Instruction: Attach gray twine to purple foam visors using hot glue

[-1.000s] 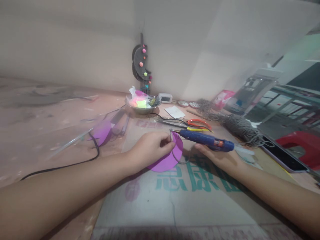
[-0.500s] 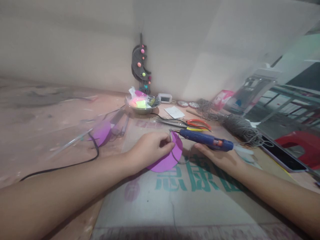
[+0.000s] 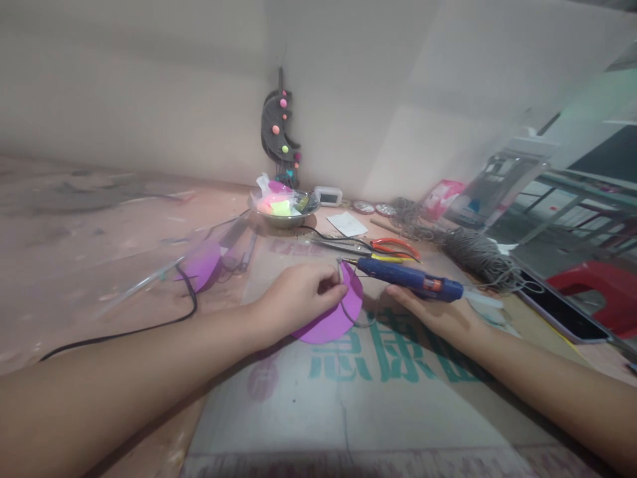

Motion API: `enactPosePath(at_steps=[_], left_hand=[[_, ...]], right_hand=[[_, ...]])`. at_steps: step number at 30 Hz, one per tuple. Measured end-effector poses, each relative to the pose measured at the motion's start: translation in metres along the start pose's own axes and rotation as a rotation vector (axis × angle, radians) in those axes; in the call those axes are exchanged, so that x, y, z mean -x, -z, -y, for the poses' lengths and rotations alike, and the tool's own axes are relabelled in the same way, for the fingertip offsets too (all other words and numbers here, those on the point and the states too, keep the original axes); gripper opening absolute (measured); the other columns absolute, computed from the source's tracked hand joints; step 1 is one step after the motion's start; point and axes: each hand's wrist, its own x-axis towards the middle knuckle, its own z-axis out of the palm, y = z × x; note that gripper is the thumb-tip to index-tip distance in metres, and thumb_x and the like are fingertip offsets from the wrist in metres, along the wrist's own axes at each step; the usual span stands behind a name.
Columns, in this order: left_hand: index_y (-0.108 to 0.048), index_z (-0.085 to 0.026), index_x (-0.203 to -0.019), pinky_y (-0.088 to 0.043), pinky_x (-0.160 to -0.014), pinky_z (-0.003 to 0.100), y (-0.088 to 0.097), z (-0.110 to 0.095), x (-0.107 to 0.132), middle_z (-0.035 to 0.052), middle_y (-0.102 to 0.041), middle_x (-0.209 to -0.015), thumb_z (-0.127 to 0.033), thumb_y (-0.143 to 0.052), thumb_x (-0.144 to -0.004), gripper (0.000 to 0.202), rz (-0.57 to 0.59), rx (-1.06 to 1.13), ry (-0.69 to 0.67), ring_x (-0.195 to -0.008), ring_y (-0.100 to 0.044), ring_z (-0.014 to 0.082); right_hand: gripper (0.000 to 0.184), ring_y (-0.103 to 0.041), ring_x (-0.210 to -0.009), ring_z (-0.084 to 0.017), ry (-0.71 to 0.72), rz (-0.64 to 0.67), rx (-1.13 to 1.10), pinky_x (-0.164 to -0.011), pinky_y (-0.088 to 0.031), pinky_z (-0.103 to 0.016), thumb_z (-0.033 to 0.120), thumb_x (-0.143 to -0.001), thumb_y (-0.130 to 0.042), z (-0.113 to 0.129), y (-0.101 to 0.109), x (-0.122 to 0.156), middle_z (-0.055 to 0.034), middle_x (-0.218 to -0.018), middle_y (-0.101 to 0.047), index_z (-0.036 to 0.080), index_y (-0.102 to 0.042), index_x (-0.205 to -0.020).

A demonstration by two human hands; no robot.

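Observation:
My left hand [image 3: 303, 295] is closed in a pinch on a purple crescent-shaped piece [image 3: 328, 323], near its upper tip. A grey cord [image 3: 359, 323] runs along the piece's inner edge and loops off to the right. My right hand [image 3: 428, 312] is wrapped round a blue hot glue gun [image 3: 408, 275], whose clear glue stick sticks out at the back. The nozzle points left and meets the cord at the crescent's upper tip; whether glue is coming out is too small to tell.
Orange-handled pliers [image 3: 395, 247] lie behind the glue gun. At the back stand a bowl of coloured bits [image 3: 283, 216] and a decorated grey crescent [image 3: 273, 126]. Grey yarn [image 3: 470, 255] and a phone [image 3: 562, 305] lie right; another purple piece [image 3: 204, 265] lies left beside a black cable [image 3: 149, 326].
Almost nothing differs. Both hands, the purple crescent and the glue gun hold nearly the same place, with only a very slight shift.

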Motion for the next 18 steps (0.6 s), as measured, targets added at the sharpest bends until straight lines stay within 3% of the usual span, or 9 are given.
enactPosePath(at_steps=[5,12,18], left_hand=[[-0.054,-0.018,-0.067,-0.030,-0.055,0.026,-0.001,0.001,0.001,-0.0022,-0.056,-0.062,-0.035,-0.050,-0.089,0.028,-0.006,0.000,-0.004,-0.060,-0.051,0.0128],[-0.056,-0.018,-0.068,-0.031,-0.056,0.026,0.000,0.000,0.000,-0.0014,-0.058,-0.064,-0.035,-0.050,-0.089,0.028,0.001,0.000,-0.002,-0.061,-0.052,0.0136],[-0.057,-0.018,-0.069,-0.031,-0.056,0.026,0.001,0.000,0.001,-0.0012,-0.059,-0.064,-0.035,-0.049,-0.090,0.028,0.013,-0.009,0.008,-0.061,-0.052,0.0136]], right_hand=[[0.019,-0.069,-0.073,-0.028,0.029,-0.038,-0.006,-0.070,-0.061,-0.046,0.043,-0.078,-0.065,0.009,0.000,-0.003,-0.0046,-0.080,-0.072,0.026,-0.066,-0.086],[0.015,-0.069,-0.076,-0.027,0.074,0.004,-0.151,-0.075,-0.060,-0.043,0.039,-0.078,-0.061,0.028,0.003,-0.006,-0.0039,-0.082,-0.072,0.026,-0.063,-0.084],[0.019,-0.065,-0.069,-0.025,0.066,-0.019,-0.021,-0.069,-0.060,-0.043,0.045,-0.082,-0.059,0.009,0.003,-0.003,-0.0029,-0.073,-0.068,0.027,-0.062,-0.081]])
